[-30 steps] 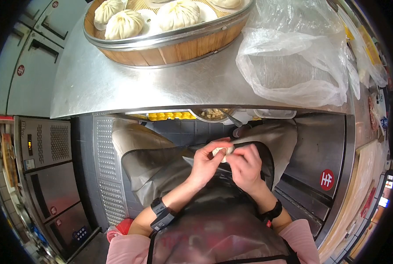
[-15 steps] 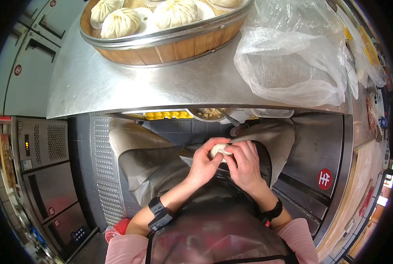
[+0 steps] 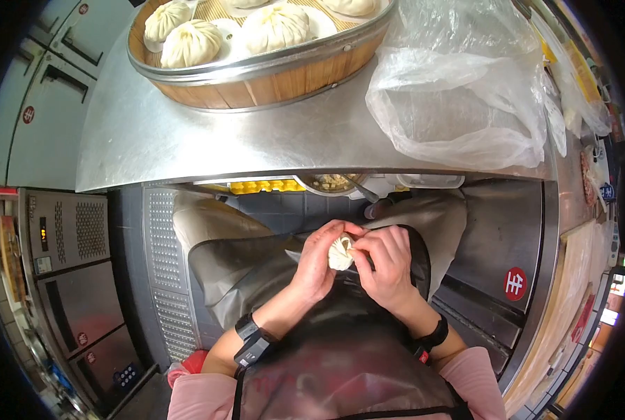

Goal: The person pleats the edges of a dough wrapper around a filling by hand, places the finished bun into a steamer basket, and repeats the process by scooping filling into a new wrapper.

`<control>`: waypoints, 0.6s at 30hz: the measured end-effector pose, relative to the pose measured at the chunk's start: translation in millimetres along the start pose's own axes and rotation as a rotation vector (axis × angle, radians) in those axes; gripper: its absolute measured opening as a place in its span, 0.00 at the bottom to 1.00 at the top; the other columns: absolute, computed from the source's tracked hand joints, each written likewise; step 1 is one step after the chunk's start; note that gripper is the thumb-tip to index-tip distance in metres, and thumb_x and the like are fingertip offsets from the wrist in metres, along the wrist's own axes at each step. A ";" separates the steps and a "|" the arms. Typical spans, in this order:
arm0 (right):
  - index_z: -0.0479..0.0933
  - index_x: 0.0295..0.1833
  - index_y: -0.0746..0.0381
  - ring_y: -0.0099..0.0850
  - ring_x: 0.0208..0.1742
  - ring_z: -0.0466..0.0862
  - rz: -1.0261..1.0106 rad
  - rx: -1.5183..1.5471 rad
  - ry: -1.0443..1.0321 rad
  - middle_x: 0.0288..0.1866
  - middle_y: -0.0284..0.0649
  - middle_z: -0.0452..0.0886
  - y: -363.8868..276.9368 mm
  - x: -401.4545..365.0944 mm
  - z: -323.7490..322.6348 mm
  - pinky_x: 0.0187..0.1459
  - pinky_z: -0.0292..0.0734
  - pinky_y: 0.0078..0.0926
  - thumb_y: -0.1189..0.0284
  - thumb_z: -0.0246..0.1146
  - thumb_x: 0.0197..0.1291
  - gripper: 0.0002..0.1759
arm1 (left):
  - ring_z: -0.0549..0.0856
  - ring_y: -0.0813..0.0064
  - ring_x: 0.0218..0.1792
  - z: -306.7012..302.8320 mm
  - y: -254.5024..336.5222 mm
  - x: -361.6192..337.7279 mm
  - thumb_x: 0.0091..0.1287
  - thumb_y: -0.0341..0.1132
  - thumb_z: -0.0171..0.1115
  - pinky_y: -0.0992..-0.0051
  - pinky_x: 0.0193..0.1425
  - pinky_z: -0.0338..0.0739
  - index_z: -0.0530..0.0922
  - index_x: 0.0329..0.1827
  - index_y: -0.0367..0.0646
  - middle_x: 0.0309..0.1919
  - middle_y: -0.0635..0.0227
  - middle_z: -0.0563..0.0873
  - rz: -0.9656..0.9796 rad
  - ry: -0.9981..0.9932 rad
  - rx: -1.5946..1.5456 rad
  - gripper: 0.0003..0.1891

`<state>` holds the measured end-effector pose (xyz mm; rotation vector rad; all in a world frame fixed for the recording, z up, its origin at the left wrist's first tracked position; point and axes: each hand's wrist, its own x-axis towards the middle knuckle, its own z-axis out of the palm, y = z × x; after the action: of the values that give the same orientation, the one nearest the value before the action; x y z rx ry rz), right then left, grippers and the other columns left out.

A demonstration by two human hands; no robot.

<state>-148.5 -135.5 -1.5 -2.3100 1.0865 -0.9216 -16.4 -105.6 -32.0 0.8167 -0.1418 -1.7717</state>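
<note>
A small pleated bun (image 3: 340, 255) of white dough is between my hands, above my apron-covered lap. Its top still shows a dark opening with folds around it. My left hand (image 3: 318, 260) cups the bun from the left side, fingers curled behind it. With thumb and fingertips together, my right hand (image 3: 385, 262) pinches the dough's edge at the right of the opening. Over on the counter, several pleated buns (image 3: 277, 28) sit on paper rounds inside a wooden steamer (image 3: 256, 89) with a metal rim.
The steel counter (image 3: 256, 143) edge runs just beyond my hands. A clear plastic bag (image 3: 459, 105) lies on its right part. Beneath the edge are a bowl of chopped filling (image 3: 326, 183) with a spoon (image 3: 363, 187) and a yellow tray (image 3: 267, 186). Steel cabinets flank both sides.
The bun has turned and tipped toward me, so its pleats and opening now show. Both hands have shifted slightly, the left one a little to the left.
</note>
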 end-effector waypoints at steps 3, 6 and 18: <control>0.74 0.36 0.62 0.38 0.36 0.73 -0.011 -0.101 -0.019 0.36 0.38 0.75 -0.2 -0.9 0.1 0.39 0.64 0.35 0.78 0.66 0.47 0.09 | 0.81 0.78 0.39 0.9 1.8 0.5 0.67 0.34 0.49 0.79 0.43 0.75 0.76 0.45 0.37 0.37 0.66 0.82 -0.018 0.051 0.046 0.11; 0.74 0.36 0.62 0.38 0.35 0.73 -0.101 -0.092 -0.070 0.35 0.38 0.74 2.9 -4.3 0.7 0.38 0.64 0.35 0.78 0.65 0.46 0.10 | 0.81 0.78 0.39 -3.6 -1.9 2.5 0.67 0.33 0.50 0.79 0.43 0.76 0.76 0.46 0.37 0.38 0.66 0.82 -0.002 0.022 0.059 0.11; 0.74 0.39 0.62 0.35 0.37 0.74 -0.321 -0.134 -0.225 0.36 0.37 0.74 7.5 -3.1 -15.0 0.41 0.66 0.34 0.73 0.63 0.45 0.12 | 0.82 0.77 0.39 -10.1 8.7 -1.3 0.67 0.31 0.48 0.78 0.43 0.77 0.75 0.52 0.38 0.38 0.66 0.82 -0.174 -0.132 0.033 0.14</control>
<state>-164.6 -139.0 3.1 -2.6746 0.7170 -0.6917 -3.4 -104.6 -34.8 0.7543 -0.1915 -1.9931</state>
